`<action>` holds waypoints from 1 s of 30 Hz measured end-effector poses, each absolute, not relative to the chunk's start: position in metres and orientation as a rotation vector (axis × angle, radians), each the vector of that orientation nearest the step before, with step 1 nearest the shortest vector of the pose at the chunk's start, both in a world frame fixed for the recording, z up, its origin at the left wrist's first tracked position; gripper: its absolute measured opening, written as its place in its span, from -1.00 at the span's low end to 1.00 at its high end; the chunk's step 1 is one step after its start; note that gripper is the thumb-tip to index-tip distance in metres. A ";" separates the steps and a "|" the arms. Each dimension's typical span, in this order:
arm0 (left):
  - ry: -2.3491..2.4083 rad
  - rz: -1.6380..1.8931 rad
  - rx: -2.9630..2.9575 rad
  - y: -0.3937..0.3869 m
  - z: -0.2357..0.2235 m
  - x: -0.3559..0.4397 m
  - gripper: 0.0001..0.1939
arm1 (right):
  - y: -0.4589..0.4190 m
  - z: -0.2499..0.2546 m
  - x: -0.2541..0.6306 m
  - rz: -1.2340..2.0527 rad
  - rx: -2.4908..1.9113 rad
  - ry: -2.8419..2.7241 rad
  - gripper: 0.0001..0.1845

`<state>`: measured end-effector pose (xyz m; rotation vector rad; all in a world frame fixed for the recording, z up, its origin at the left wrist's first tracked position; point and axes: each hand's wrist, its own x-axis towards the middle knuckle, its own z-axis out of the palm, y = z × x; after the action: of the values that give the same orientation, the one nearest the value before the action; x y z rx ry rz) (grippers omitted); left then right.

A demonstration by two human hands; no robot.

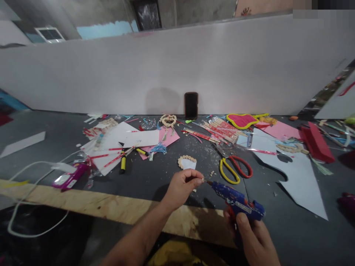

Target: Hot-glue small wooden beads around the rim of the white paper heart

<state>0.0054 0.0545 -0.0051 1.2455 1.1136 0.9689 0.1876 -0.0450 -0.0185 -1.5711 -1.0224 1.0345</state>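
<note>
My right hand (251, 234) is wrapped round the handle of a blue glue gun (235, 199), whose nozzle points left. My left hand (184, 186) pinches a tiny pale piece right at the nozzle tip; its kind is too small to make out. Just beyond my left hand lies a white paper shape (189, 163) with a curved row of small beige pieces (181, 161) along its edge. A few loose beige bits (212, 173) are scattered to its right. Scissors (233, 168) with one yellow and one red handle lie open past the glue gun.
A phone (191, 105) leans against the white partition (124, 74). White cut paper (302, 177) and a red folded piece (317, 142) lie at right. Packaged sticks (222, 129) are at the back. On the left are a purple glue gun (70, 177), a yellow-black cutter (123, 163) and a white cable (30, 188).
</note>
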 end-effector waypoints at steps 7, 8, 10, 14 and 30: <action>1.155 0.955 1.268 0.054 -0.003 0.002 -0.83 | -0.041 -0.011 0.187 1.053 -1.583 -1.072 -0.55; 1.148 0.957 1.267 0.054 -0.003 0.002 -0.83 | -0.041 -0.009 0.186 1.056 -1.578 -1.081 -0.54; 1.141 0.960 1.271 0.054 -0.003 0.002 -0.85 | -0.041 -0.008 0.182 1.031 -1.577 -1.062 -0.54; 1.154 0.950 1.280 0.053 -0.003 0.002 -0.87 | -0.044 -0.011 0.180 0.969 -1.619 -1.035 -0.55; 1.147 0.936 1.257 0.052 -0.007 0.003 -0.83 | -0.045 -0.027 0.193 1.028 -1.596 -1.097 -0.58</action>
<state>0.0029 0.0520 -0.0065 1.2574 1.1466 0.9358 0.1929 -0.0447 -0.0269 -1.5958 -1.0975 1.0277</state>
